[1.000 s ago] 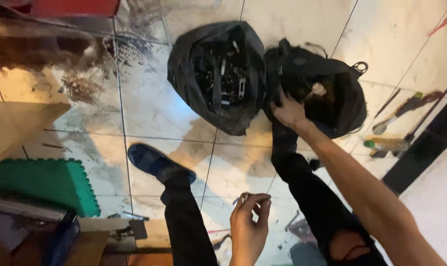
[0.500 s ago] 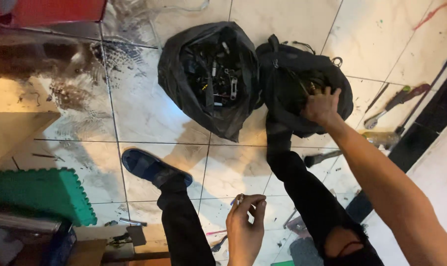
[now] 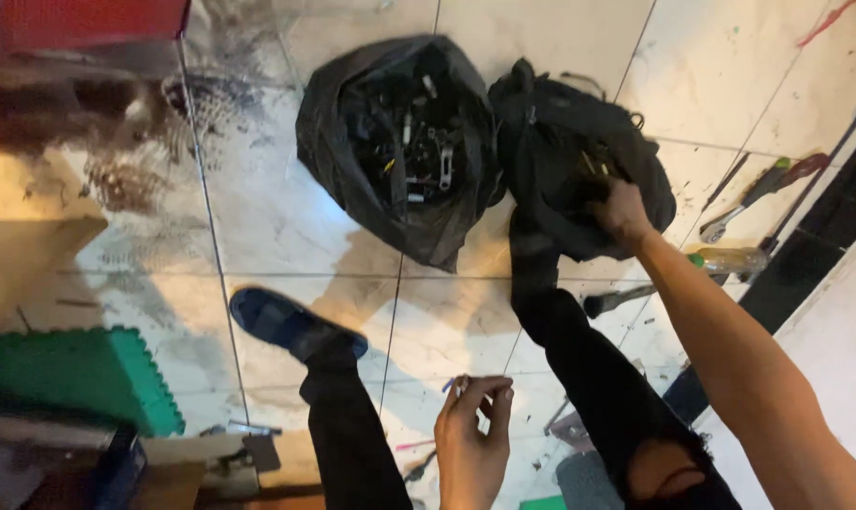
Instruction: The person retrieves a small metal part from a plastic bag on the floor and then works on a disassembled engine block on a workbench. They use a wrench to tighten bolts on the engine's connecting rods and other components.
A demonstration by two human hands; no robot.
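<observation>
Pale, glossy floor tiles (image 3: 258, 217) are smeared with dark grime, and on them sit two black bags side by side, touching. The left one, a crumpled plastic sack (image 3: 399, 151), gapes open on a tangle of small dark metal parts. The right one is a soft cloth backpack (image 3: 560, 161), slumped and creased. Near the right wall lie a couple of hand tools (image 3: 758, 194) with red and green grips. A green foam mat (image 3: 69, 378) with a toothed edge lies at the left, and a red box (image 3: 88, 19) sits at the top corner. The person's legs in black trousers stretch out toward the bags, a blue sandal (image 3: 291, 321) on the left foot; the right leg runs right up to the backpack.

The right hand (image 3: 621, 210) reaches into the backpack's opening — fingers curled down inside the cloth, so I cannot tell what they grip, if anything. The left hand (image 3: 470, 439) hovers low between the legs, fingers half curled, thumb and forefinger pinching something small and thin — too tiny to make out.
</observation>
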